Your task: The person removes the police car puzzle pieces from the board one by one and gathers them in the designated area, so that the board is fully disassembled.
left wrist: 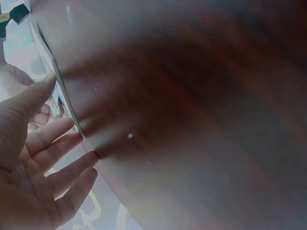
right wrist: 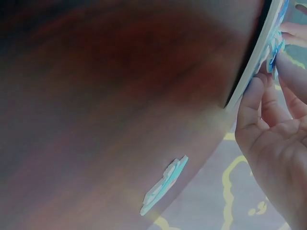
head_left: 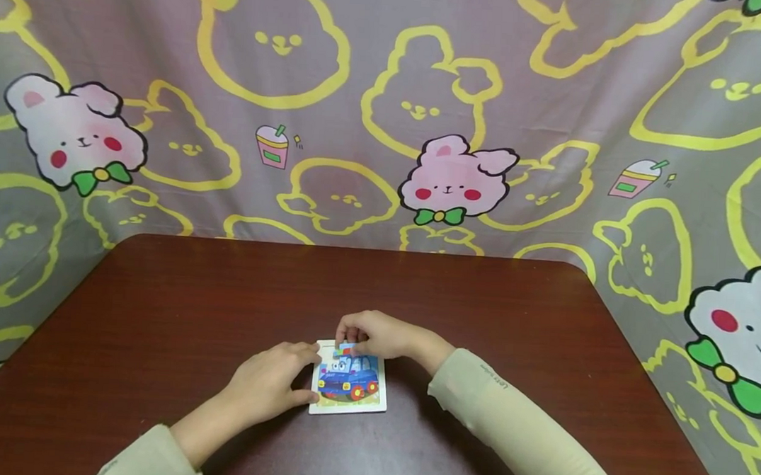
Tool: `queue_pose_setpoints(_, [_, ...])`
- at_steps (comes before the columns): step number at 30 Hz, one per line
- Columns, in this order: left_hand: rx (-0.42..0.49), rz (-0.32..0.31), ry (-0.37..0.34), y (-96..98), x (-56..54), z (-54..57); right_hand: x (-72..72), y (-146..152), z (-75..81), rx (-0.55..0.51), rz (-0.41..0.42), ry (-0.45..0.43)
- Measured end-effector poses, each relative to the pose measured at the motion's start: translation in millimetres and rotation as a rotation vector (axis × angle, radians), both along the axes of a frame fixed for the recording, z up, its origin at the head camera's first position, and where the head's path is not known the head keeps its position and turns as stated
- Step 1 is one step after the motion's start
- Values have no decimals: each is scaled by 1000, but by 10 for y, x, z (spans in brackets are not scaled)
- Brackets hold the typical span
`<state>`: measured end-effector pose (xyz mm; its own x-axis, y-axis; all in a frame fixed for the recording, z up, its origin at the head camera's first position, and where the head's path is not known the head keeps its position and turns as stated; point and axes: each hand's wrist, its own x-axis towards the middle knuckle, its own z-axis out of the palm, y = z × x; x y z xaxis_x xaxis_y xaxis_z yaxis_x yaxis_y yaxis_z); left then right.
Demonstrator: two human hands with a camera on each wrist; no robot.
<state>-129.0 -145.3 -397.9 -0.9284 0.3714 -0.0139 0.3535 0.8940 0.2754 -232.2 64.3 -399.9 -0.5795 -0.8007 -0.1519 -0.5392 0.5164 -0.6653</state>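
I watch from far through the head camera, and at the lower middle of the frame I find the flat rectangular board with white border (head_left: 351, 409), carrying a printed blue cartoon car (head_left: 351, 383); it lies flat on the glossy red-brown table (head_left: 173, 306). The bare left hand (head_left: 266, 383) has its fingers and thumb extended and spread apart, touching the board along its left edge, the thumb near the lower corner and the fingers near the upper one. I judge that this wide support is for the board not to slide or turn. The bare right hand (head_left: 381, 334) comes over the upper part of the board, and its thumb and fingers pinch a small thin multicoloured piece (head_left: 345, 350). The piece is tilted, not flat, perhaps because a grip by the edges leaves its underside free; I cannot tell if it touches the board. Beside it, at the board's upper left, the surface looks pale, so I suppose some picture is missing there. In the right wrist view, at the lower middle, a flat turquoise-and-white piece (right wrist: 165, 186) lies on the table, apart from the board, maybe put aside within easy reach.
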Motion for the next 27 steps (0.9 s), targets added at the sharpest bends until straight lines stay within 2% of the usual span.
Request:
queue_pose_setpoints(8, [7,1,5,13,10,0,16,41,41,-19,9,-38])
queue_pose_setpoints(17, [0,10,12,3,12,-25,-4,111,41,-44,2,-30])
queue_pose_setpoints(27, [-2,1,19,18,8,-12,-20,271,10,-58,-43,-24])
